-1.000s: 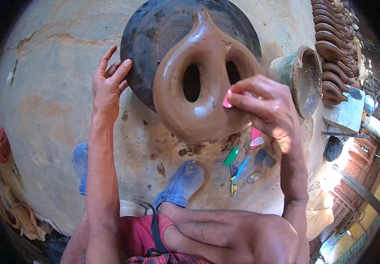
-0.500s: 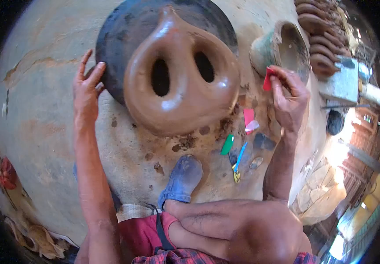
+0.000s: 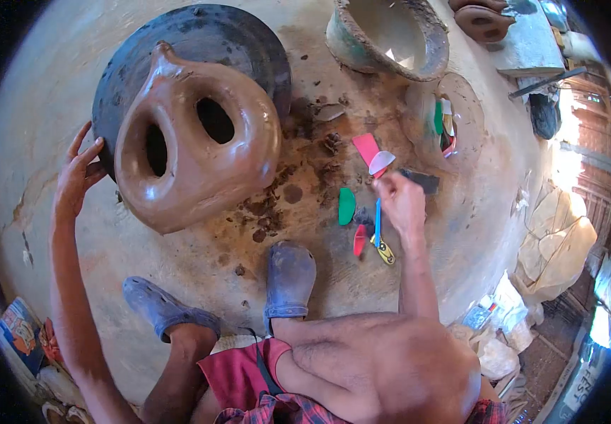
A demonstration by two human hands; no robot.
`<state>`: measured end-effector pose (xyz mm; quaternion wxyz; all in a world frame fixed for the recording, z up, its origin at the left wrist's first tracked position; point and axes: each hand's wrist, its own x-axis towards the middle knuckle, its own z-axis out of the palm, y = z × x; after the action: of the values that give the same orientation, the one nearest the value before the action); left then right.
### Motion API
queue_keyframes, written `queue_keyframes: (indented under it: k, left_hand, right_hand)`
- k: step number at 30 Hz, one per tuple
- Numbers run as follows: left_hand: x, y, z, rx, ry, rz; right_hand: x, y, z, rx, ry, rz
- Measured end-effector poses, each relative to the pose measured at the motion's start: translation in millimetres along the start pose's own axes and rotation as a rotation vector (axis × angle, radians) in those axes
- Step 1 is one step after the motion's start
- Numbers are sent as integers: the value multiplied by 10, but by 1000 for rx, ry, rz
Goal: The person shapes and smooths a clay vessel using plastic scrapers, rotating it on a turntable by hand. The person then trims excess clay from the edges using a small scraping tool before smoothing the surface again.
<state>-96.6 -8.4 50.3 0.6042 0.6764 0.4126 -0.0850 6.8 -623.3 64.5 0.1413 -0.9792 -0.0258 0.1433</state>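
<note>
On the grey floor [image 3: 348, 290], I have the round black disc [image 3: 252, 46] bearing the glossy brown clay form [image 3: 191, 159] with two oval holes; right of it sits the green, mud-rimmed tub [image 3: 348, 46]. My hands are well apart: the left hand [image 3: 74, 180] spreads its fingers at the disc's rim, the right hand [image 3: 403, 205] bunches closed at the thin blue stick [image 3: 377, 227], its grip unclear to me

On my feed, my left hand [image 3: 78, 173] opens at nine o'clock, fingers spread; my right hand [image 3: 402, 205] curls closed at three.
</note>
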Motion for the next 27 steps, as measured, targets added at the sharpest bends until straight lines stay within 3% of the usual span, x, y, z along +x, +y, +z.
queue_keyframes:
  k: [1,2,4,6,8,9,12,13,14,16,18,20,21,23,25,27]
  left_hand:
    - [-35,55,-8,58,33,-8]
    - [-70,121,-13,75,63,0]
    - [-206,226,-59,276,-13,-110]
    - [-464,402,-81,548,-58,-128]
    - [-725,568,-279,972,-249,51]
    - [-842,629,-372,1018,-346,139]
    - [-1251,967,-512,1204,-412,96]
    - [-1406,1160,-446,1150,-381,-45]
    - [-1422,1150,-468,1139,-364,-48]
    - [-1300,1044,-494,816,-288,-136]
    - [-896,510,-478,572,-182,65]
    - [-495,227,-180,318,-82,-3]
    - [-355,191,38,197,-48,-16]
    - [-29,58,289,74,-26,-39]
    - [266,-145,366,115,170,270]
    - [385,-204,393,63,187,282]
  right_hand:
    - [104,31,87,106,133,13]
    - [171,1,136,138,127,-3]
    - [367,-101,259,-163,269,14]
    - [432,-106,306,-158,235,-12]
    - [427,-115,284,-188,206,-19]
    - [411,-143,243,-190,164,18]
    - [399,-128,196,-175,200,93]
    - [412,-128,185,-163,261,137]
    - [406,-121,146,-159,266,117]
    - [438,-142,67,-124,322,90]
    - [509,-441,-109,-63,278,5]
    - [612,-861,-206,394,208,-196]
    - [656,-1198,-276,447,225,-300]
    - [833,-1788,-356,456,190,-556]
    - [971,-2377,-376,570,115,-702]
    - [1249,-2735,-264,373,135,-877]
